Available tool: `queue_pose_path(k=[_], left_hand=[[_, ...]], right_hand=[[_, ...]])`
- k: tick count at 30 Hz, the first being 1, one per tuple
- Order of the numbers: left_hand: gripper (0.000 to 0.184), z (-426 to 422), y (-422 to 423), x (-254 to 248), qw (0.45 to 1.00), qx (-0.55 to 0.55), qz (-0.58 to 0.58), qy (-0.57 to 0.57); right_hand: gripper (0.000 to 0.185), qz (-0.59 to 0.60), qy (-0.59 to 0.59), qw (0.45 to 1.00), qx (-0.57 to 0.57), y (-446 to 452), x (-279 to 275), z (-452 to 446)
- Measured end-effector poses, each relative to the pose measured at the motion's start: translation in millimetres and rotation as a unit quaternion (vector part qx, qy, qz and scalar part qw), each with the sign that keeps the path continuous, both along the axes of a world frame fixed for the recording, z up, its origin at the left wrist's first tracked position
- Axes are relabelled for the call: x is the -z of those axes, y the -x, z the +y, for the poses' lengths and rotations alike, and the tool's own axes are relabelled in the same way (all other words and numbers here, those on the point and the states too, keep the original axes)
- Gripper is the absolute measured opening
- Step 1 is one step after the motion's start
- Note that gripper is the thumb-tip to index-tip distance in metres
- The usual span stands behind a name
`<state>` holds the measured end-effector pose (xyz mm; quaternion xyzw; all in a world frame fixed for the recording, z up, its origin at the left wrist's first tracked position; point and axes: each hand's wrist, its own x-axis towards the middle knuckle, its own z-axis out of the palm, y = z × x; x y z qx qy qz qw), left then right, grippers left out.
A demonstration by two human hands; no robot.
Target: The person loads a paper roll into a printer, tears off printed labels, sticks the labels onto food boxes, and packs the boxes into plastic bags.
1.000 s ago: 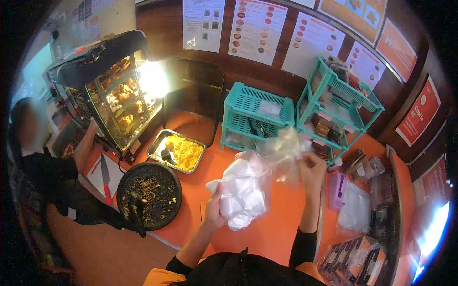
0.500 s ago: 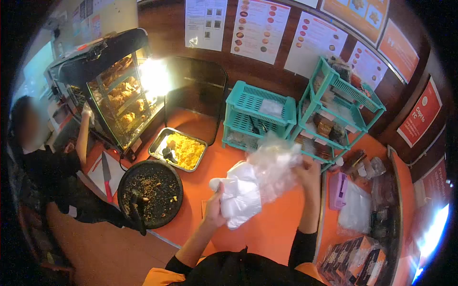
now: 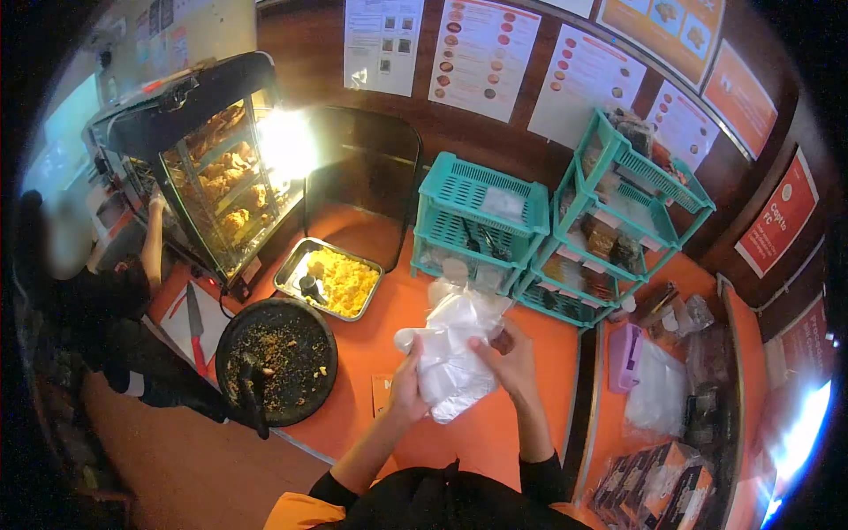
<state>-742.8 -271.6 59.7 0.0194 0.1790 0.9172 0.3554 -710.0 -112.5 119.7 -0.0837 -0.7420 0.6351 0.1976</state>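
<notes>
The orange surface (image 3: 556, 380) spreads beneath the left grip (image 3: 406, 389) and right grip (image 3: 512, 362). Ahead-left of both stands a lit food cabinet (image 3: 194, 97); ahead-right, green baskets (image 3: 512, 224). A black mortar (image 3: 322, 389) sits left of the left grip, a metal tray (image 3: 369, 296) ahead-left. White plastic bags (image 3: 455, 358) bunch between the grips: the left grasps them, the right's thumb touches them, its hold unclear.

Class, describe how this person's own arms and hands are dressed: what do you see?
The left hand and right hand are bare, with no gloves or watch visible. Both forearms emerge from plain black sleeves. An orange section of clothing shows beside the left sleeve. No markings are visible on the sleeves.
</notes>
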Motion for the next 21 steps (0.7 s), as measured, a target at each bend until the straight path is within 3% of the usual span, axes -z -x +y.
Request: queue_pose_path(k=[3,6,10,12,15,16,17,18,20,21], left_hand=[[0.065,-2.8,-1.4,-6.5,0.997,0.010,0.036,0.060],[0.065,-1.9,-1.2,-9.1,0.999,0.009,0.024,0.048],[0.065,-2.1,1.5,-1.2,1.000,0.007,0.016,0.013],[0.064,-6.9,3.8,1.0,1.000,0.019,-0.003,-0.002],[0.066,-10.8,5.9,8.7,1.000,0.009,-0.020,-0.003],[0.066,-12.7,5.9,9.6,1.000,0.006,-0.025,-0.002],[0.066,-14.4,6.7,8.7,1.000,0.006,-0.014,-0.004],[0.066,-14.8,7.4,7.8,1.000,0.005,-0.003,-0.006],[0.066,-12.9,6.9,10.5,1.000,-0.002,-0.002,0.006],[0.066,-13.3,7.6,8.6,1.000,-0.008,0.000,0.013]], right_hand=[[0.033,-0.035,-0.026,0.999,0.015,0.3,-0.3,-1.5],[0.026,0.037,-0.045,0.998,0.026,4.8,14.9,17.3],[0.023,0.045,-0.004,0.998,0.034,1.4,6.7,43.9],[0.022,-0.047,-0.133,0.985,0.099,-2.4,-11.3,65.2],[0.023,0.002,-0.204,0.973,0.105,5.8,-9.2,116.9],[0.024,0.039,-0.339,0.902,0.262,8.6,-14.8,117.6],[0.026,0.074,-0.458,0.786,0.408,9.5,-19.3,115.2],[0.026,0.075,-0.454,0.788,0.410,9.9,-17.0,104.0],[0.026,0.000,-0.267,0.932,0.245,11.4,-6.5,56.3],[0.026,0.058,-0.179,0.970,0.155,12.6,12.5,41.5]])
